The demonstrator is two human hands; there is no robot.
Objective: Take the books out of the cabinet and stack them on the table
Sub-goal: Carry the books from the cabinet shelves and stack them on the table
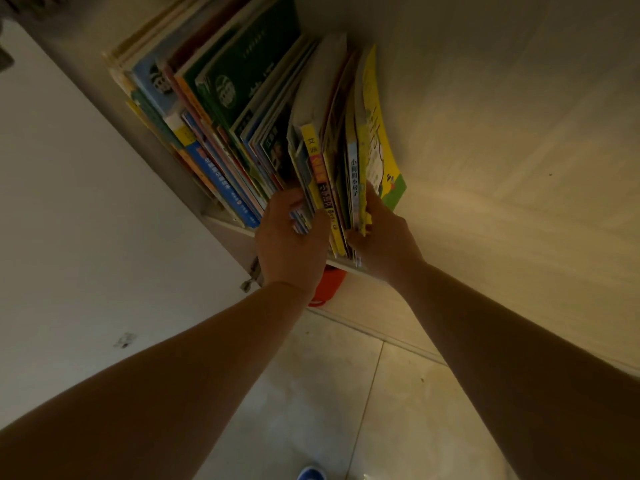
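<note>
The books [242,109] stand packed on a cabinet shelf [239,225] in the upper middle of the frame, leaning to the upper right, thin spines and covers fanned out. A smaller bundle of books [332,174] at the right end of the row is the part being worked on: it sits between the two hands, its outermost member a yellow book [379,140] with a green corner.

The left hand [291,237] presses its fingers into the row on the left side of that bundle, thumb lying over the spines, so it is wrapped on the bundle's left face. The right hand [381,233] comes in from the lower right, fingers curled round the yellow book's lower edge and clamping the bundle from the other side. Both hands look closed on the same bundle (though the fingertips are buried among the pages and cannot be seen).

To do this well, I judge the squeeze should be even from both sides before any pull, since thin floppy covers slip out of the middle easily. Supporting the bottom edges would help too. The leaning books to the left may topple once their support leaves.

Below, a tiled floor [329,393], an orange object [329,285] under the shelf, and a white door [86,220] at the left. No table is in view.
</note>
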